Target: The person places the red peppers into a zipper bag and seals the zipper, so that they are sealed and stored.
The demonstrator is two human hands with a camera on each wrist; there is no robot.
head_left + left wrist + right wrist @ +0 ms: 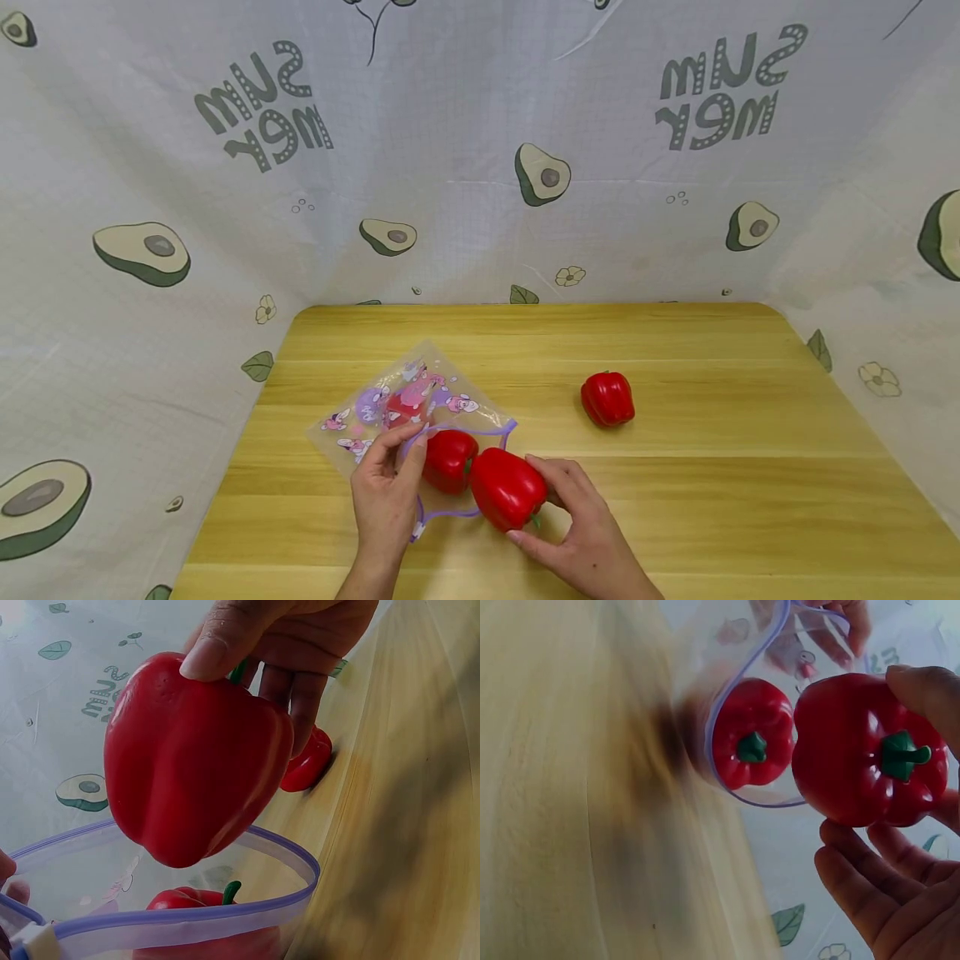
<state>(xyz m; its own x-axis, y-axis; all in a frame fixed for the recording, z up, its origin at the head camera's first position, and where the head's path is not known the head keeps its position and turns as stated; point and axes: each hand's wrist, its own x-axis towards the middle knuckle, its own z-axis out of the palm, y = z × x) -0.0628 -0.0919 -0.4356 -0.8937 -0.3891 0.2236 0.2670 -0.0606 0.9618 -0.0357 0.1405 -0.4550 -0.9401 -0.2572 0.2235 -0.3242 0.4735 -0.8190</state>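
Observation:
My right hand (577,525) holds a shiny red bell pepper (508,490) with a green stem, thumb on one side and fingers on the other. That pepper is at the mouth of a clear zip bag (371,406) with a purple rim and printed cartoon figures. My left hand (384,504) pinches the bag's rim, and the mouth gapes. Just inside lies another red bell pepper (754,735), its green stem toward the opening. Deeper in the bag, a red shape (405,407) shows through the printed film, partly hidden.
A further red bell pepper (607,398) lies on the wooden table (720,500), right of the bag. White cloth (465,125) with avocado prints hangs behind the table and along both sides. A white zip slider (36,941) sits on the bag's rim.

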